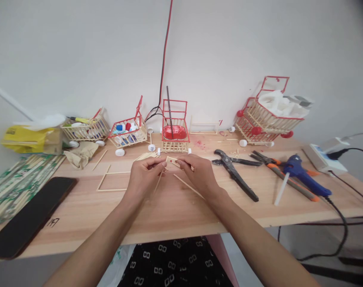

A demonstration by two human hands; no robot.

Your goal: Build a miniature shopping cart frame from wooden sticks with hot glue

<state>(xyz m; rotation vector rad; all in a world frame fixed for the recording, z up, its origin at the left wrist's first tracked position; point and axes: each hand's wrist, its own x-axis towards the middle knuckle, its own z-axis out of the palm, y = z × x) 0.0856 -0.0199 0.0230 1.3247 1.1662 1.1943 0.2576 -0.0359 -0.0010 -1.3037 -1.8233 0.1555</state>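
Note:
My left hand (145,172) and my right hand (199,172) meet over the middle of the table, both closed in a pinch. Between the fingertips is a corner of thin wooden sticks (171,159) with a small red spot. One stick (159,181) slants down beside my left fingers, and another stick (187,185) runs under my right hand; whether they join the held corner is hidden. Left of my left hand lies a flat stick frame (105,178). Just beyond my fingers stands a small stick cart (174,148) with red edges, white wheels and a red container (175,132).
Further stick carts (129,131) stand along the wall, a larger one (259,119) at right. Pruning shears (235,175), pliers (277,165), a blue glue gun (307,177) and a power strip (324,158) lie right. A phone (32,217) and bundled sticks (16,187) lie left.

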